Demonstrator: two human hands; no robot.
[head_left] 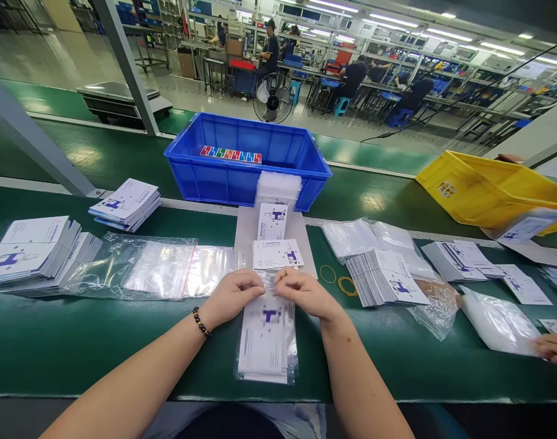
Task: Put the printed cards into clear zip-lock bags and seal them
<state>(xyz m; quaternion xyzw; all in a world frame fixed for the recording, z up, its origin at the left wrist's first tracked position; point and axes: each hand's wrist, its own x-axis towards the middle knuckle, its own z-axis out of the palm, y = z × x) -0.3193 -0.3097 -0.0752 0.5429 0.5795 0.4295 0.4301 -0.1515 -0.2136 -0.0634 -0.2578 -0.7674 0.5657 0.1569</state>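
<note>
A clear plastic bag (267,341) with a printed white booklet inside lies flat before me, its top end between my hands. My left hand (235,296), with a beaded bracelet at the wrist, pinches the bag's upper left edge. On the upper right edge, my right hand (303,292) pinches the same bag. Just beyond my fingertips lies a printed booklet (277,253), and another booklet (272,221) is behind it. A stack of clear bags (279,186) leans against the blue bin (219,183).
Booklet stacks (27,250) and a large plastic bag (159,268) lie left. On the right are a banded booklet stack (388,280), rubber bands (347,286), plastic bags (351,238) and a yellow bin (489,189). Another person's hand (555,347) touches a bag at far right.
</note>
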